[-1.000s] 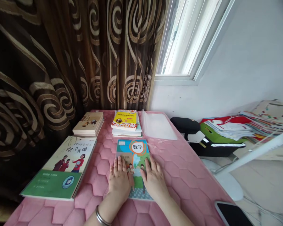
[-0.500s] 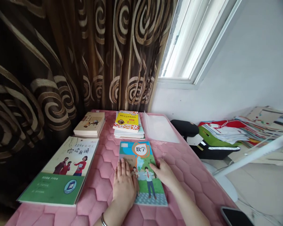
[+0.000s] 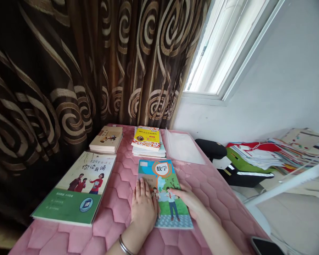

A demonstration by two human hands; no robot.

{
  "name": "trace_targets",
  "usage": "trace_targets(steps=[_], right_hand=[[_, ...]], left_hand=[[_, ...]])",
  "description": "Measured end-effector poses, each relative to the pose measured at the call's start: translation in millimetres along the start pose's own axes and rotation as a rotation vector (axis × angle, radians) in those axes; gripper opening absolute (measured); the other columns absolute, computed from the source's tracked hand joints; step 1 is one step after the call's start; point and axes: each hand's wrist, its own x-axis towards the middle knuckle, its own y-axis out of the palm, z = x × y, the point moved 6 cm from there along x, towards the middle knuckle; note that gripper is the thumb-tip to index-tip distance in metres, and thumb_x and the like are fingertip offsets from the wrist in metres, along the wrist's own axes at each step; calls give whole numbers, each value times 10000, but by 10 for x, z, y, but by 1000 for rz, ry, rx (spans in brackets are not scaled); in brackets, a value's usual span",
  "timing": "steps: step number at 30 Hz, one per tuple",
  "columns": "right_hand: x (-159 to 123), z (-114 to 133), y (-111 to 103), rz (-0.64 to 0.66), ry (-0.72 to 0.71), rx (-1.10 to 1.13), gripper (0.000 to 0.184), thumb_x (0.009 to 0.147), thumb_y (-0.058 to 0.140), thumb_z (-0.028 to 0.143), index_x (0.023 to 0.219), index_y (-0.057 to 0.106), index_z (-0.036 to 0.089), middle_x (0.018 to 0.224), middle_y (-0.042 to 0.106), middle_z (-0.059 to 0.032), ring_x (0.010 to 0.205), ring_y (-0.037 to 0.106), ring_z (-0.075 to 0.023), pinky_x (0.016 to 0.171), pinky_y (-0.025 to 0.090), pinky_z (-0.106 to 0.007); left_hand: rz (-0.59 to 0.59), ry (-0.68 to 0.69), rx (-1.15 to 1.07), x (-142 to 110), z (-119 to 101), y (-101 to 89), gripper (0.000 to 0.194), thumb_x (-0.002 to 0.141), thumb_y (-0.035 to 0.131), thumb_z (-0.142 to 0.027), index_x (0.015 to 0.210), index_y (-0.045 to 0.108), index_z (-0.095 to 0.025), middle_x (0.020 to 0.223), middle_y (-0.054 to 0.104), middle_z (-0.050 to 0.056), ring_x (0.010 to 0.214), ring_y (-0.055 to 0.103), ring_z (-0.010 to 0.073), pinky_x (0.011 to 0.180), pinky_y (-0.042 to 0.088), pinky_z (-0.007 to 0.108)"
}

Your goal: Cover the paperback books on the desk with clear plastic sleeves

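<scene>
A math textbook [image 3: 172, 191] with a blue and green cover lies face up on the pink quilted tabletop. Flat across its left side rests my left hand [image 3: 144, 205], fingers stretched out together and a silver bangle at the wrist. My right hand [image 3: 190, 200] grips the textbook's right edge, thumb on the cover; its other fingers are mostly hidden beside or under the edge. To the left lies a larger green and white book [image 3: 77, 187]. Behind are a stack of tan books [image 3: 107, 138] and a pile topped by a yellow and orange book [image 3: 147, 138].
Clear plastic sleeves [image 3: 186, 147] lie at the table's far right. A phone [image 3: 266, 246] sits near the front right corner. A patterned curtain [image 3: 138, 63] hangs behind the table. Beyond the right edge stand a white pole [image 3: 289, 187], a black bag [image 3: 244, 177] and piled papers [image 3: 251, 156].
The camera view has shifted, so everything appears slightly to the right. My right hand's thumb and fingers have closed on the textbook's right edge. My left hand stays flat on the cover.
</scene>
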Motion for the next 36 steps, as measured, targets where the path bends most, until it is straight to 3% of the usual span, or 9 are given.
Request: trace_targets(steps=[5,9,11,13,15,18,21,28,36], right_hand=[[-46,762,-87,-95,-279,-316,430,693,689,355,1085,660,181,933,748,-51,845,695,-255,731,541,-352],[-408,1584,-4,-285,-561,-909,299,872,510,348,1114,654,247,831,737,-20,718,669,-208,633,501,-297],[-568,1694,132,-365,-643,-1237,336,910,443,275,1184,636,249,774,731,-37,637,656,-212,574,475,-291],[-652,1505,287,-375,-749,-1492,463,883,390,115,1279,592,242,969,744,-89,693,680,-213,586,482,-289],[-664,1064,389,-333,-863,-1671,562,837,359,15,1307,575,236,1244,655,-129,809,699,-217,610,504,-285],[-664,254,466,-144,-1116,-1865,563,791,423,-9,1271,599,227,1270,636,-145,994,680,-286,731,550,-352],[-681,-193,398,-109,-1251,-1938,536,795,512,26,1296,570,207,1247,647,-162,1039,668,-314,768,567,-394],[-709,-182,330,-19,-1186,-1889,538,800,622,104,1321,549,221,1254,645,-154,1071,659,-314,762,578,-361],[-756,-148,330,-8,-1088,-1741,380,898,599,308,1275,594,253,1278,639,-107,1110,640,-314,838,577,-394]], left_hand=[[38,-95,-126,110,161,-164,506,975,286,-333,1423,438,-154,1493,427,136,1346,425,291,1019,446,471],[-10,-211,-199,255,452,-271,464,975,292,-331,1280,572,-122,1427,491,173,1283,487,300,991,460,463],[-55,-274,-222,338,666,-290,446,964,305,-343,1191,625,-131,1391,518,179,1230,529,321,958,472,502],[-149,-314,-285,422,907,-316,449,961,283,-336,1099,662,-141,1317,572,176,1180,568,298,943,489,476],[-244,-318,-372,500,1134,-341,439,941,286,-304,981,689,-135,1155,660,174,1109,610,269,962,488,420],[-248,-318,-403,586,1363,-322,419,920,299,-283,920,692,-139,959,718,144,955,667,252,875,529,382],[-213,-279,-400,614,1364,-291,357,888,371,-276,901,703,-145,931,729,125,915,675,246,856,530,372],[-143,-108,-276,581,1044,-256,296,864,487,-288,1012,715,-172,1096,703,122,1057,628,287,970,450,471],[-97,-98,-164,592,1042,-251,273,836,538,-254,1029,711,-168,1105,690,115,1041,627,271,958,452,429]])
